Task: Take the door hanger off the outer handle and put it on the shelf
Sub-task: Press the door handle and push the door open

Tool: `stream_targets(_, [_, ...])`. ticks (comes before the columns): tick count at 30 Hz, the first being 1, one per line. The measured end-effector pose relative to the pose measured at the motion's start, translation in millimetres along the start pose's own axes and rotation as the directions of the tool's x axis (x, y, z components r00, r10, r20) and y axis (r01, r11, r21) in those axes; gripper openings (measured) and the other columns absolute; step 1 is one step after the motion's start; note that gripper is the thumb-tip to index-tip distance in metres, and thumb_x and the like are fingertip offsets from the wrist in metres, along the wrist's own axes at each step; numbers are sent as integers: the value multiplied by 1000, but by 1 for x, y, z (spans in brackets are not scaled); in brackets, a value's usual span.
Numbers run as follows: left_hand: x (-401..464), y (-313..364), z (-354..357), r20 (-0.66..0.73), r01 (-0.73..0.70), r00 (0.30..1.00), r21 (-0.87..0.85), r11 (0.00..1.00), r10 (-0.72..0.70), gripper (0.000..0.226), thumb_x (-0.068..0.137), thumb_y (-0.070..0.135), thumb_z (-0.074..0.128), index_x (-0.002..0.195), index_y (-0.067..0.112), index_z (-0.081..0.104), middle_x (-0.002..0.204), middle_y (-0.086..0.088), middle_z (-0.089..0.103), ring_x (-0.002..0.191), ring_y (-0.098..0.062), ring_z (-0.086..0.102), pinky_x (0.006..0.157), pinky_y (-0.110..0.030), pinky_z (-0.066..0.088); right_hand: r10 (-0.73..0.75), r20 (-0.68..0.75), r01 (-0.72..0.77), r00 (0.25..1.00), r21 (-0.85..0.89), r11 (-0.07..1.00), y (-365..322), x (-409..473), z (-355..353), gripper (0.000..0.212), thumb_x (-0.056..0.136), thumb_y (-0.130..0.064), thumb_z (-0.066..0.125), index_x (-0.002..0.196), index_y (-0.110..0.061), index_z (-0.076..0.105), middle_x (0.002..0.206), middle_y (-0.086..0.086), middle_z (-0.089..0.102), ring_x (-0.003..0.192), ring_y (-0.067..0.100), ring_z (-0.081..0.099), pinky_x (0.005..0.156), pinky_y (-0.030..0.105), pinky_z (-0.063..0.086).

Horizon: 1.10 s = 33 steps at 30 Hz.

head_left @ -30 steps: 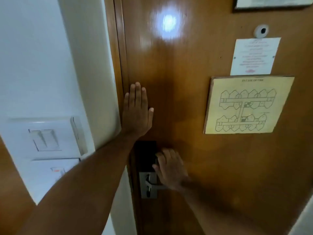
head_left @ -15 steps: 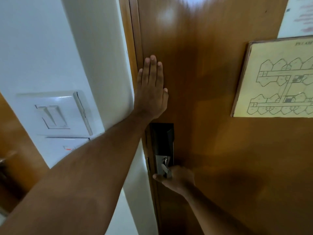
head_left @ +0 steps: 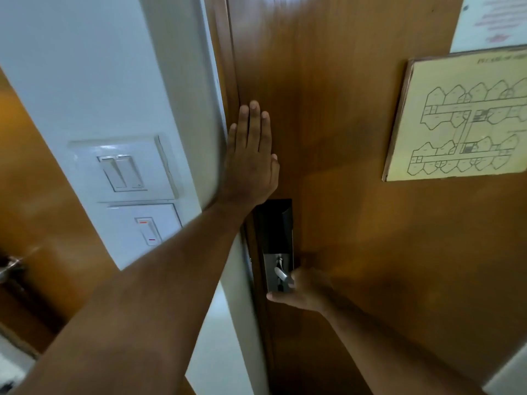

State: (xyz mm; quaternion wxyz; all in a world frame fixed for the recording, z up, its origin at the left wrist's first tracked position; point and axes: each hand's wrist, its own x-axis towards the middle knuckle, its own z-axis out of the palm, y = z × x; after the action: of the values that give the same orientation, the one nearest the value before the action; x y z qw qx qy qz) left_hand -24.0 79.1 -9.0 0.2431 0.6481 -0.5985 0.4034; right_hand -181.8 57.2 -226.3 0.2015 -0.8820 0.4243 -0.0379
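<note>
I face the inner side of a brown wooden door (head_left: pixel 342 124). My left hand (head_left: pixel 251 158) lies flat against it near the latch edge, fingers together and pointing up. Below it is a dark lock plate (head_left: pixel 275 232) with a metal lever handle (head_left: pixel 281 273). My right hand (head_left: pixel 305 289) is closed around that handle, which is tilted down. No door hanger, outer handle or shelf is in view.
A framed floor plan (head_left: pixel 462 118) and a white notice (head_left: pixel 490 21) hang on the door at the right. A white wall pillar (head_left: pixel 114 81) at the left carries two light-switch plates (head_left: pixel 122 169). Another wooden surface (head_left: pixel 42 195) stands at the far left.
The handle has gone from level to tilted down under my right hand, which now wraps it. The view has drawn closer to the door. My left hand stays flat on the door.
</note>
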Motion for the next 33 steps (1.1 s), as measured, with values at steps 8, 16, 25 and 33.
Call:
stream_targets(8, [-62, 24, -44, -64, -86, 995, -128, 988, 78, 69, 98, 28, 41, 156, -6, 24, 165, -28, 21, 155, -39, 16, 126, -51, 11, 145, -53, -154, 988, -237, 959, -28, -74, 2, 63, 74, -84, 64, 77, -21, 55, 75, -3, 60, 65, 14, 57, 55, 28, 42])
stream_targets(16, [-130, 7, -75, -212, -310, 945, -328, 892, 251, 69, 102, 32, 27, 157, -5, 6, 164, -28, 9, 156, -38, -4, 126, -48, -4, 313, -172, -356, 934, -369, 859, -51, -162, 9, 52, 85, -73, 60, 90, -21, 57, 84, 0, 60, 84, 24, 59, 78, 36, 45])
stream_targets(25, [-223, 57, -96, -261, -393, 919, -682, 617, 297, 72, 106, 40, 21, 158, 2, -10, 169, -20, -13, 157, -37, -3, 126, -52, 5, 409, -312, -488, 858, -243, 839, -35, -282, 39, 71, 102, -36, 51, 161, -13, 20, 171, 10, 19, 158, 27, 10, 124, 36, -3])
stream_targets(33, [-260, 131, -132, -419, -555, 813, -768, 320, 404, 75, 106, 42, 22, 156, 7, -22, 167, -11, -28, 156, -30, -14, 127, -46, -4, 384, -692, -380, 611, 168, 909, -75, -397, 25, 84, 96, -10, 46, 162, -29, -1, 168, -11, -11, 151, -5, -17, 126, 34, 0])
